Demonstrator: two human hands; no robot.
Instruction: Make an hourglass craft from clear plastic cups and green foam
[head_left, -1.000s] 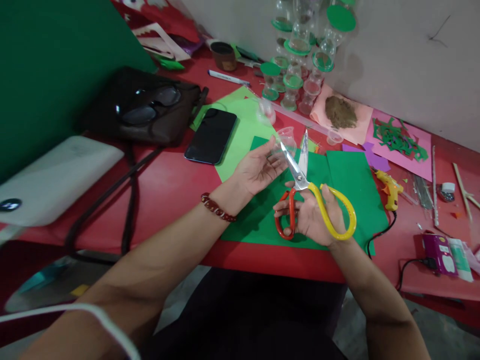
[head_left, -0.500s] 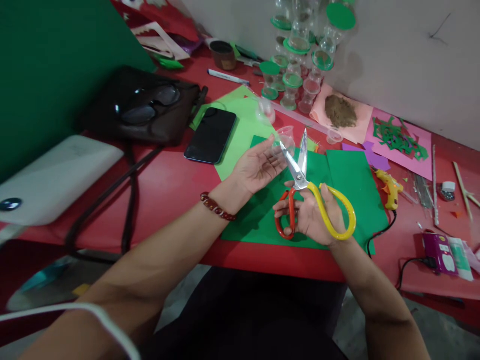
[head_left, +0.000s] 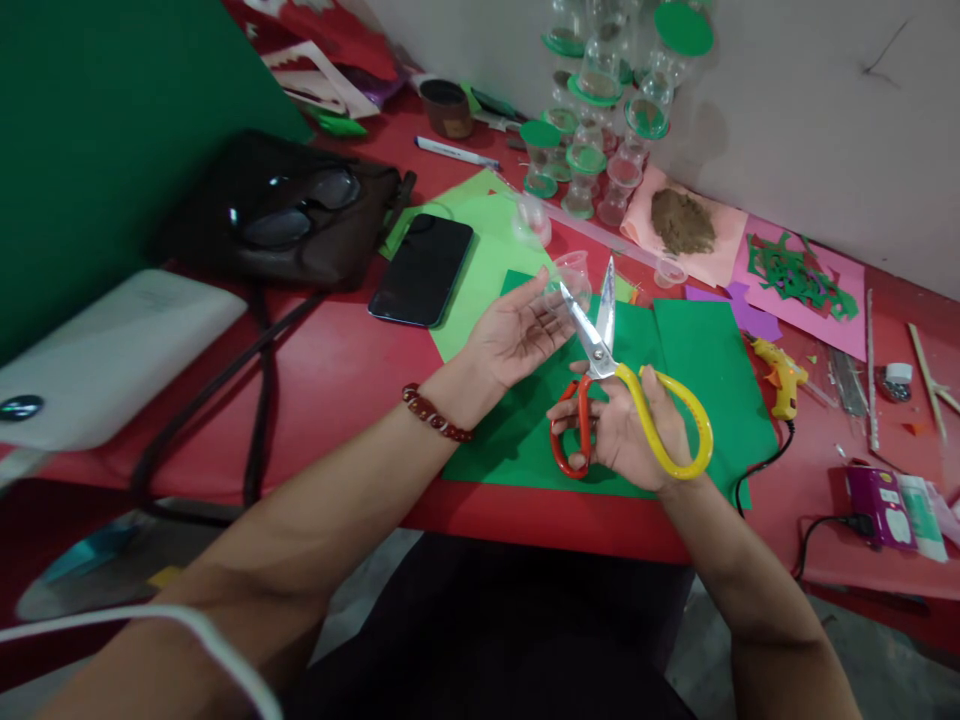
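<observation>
My left hand (head_left: pixel 521 330), a beaded bracelet on its wrist, holds a small clear plastic cup (head_left: pixel 571 278) at its fingertips, palm turned up. In my right hand (head_left: pixel 634 430) are scissors (head_left: pixel 598 355) with one red and one yellow handle. Their blades are spread, points upward, and the left blade tip overlaps the cup in view; whether they touch I cannot tell. Both hands are above green paper (head_left: pixel 495 445) at the table's front edge.
A phone (head_left: pixel 422 270) lies on light green paper (head_left: pixel 491 225). Left are a black bag (head_left: pixel 300 235) and a white case (head_left: pixel 112 360). Stacked clear cups (head_left: pixel 585 160) stand at the back. A yellow glue gun (head_left: pixel 782 378) with a cord and a purple box (head_left: pixel 881 508) are right.
</observation>
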